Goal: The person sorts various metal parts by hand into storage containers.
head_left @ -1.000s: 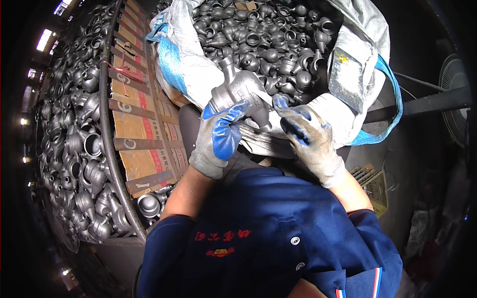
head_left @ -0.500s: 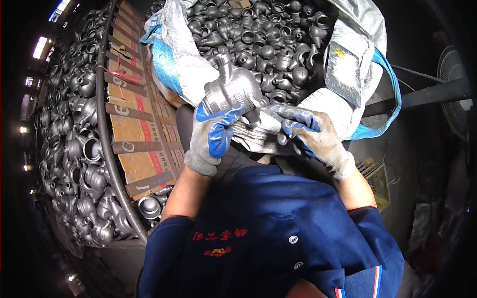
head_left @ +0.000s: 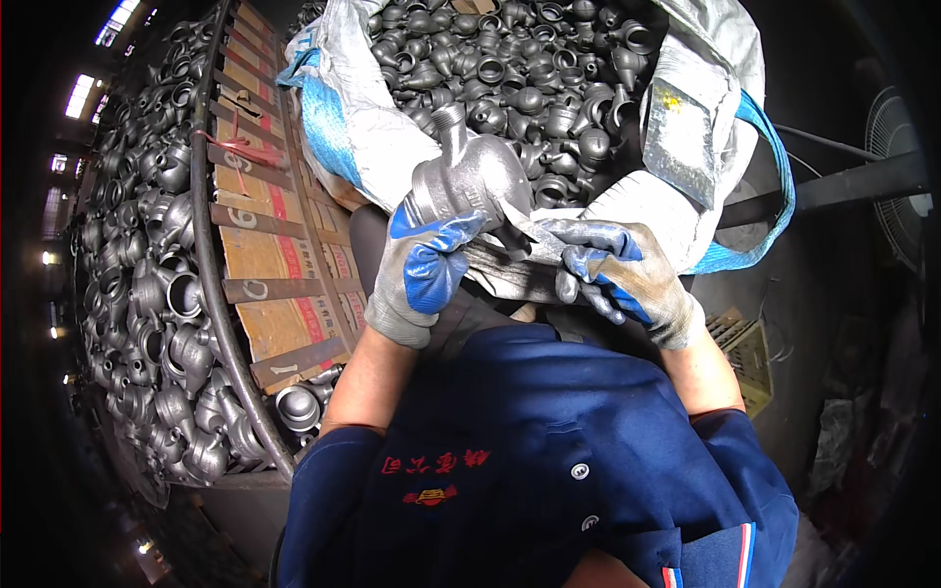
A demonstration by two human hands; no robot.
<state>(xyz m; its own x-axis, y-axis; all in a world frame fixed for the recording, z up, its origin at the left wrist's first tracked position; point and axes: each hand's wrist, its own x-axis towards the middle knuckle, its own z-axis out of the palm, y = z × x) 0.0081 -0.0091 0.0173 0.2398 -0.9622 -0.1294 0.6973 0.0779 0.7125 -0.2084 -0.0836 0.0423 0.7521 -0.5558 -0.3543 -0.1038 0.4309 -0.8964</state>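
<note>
Head cam: left fisheye of a side-by-side pair, looking down and forward over the wearer's navy-blue cloth shirt (head_left: 529, 421), lower centre. Close on grey-and-blue gloved left hand (head_left: 421, 265) and right hand (head_left: 632, 279), mid-frame; white woven bag (head_left: 382, 137) farther off, top centre.

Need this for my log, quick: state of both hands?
Left hand: closed, holding a fitting.
Right hand: fingers curled; whether it grips anything cannot be told.
</note>
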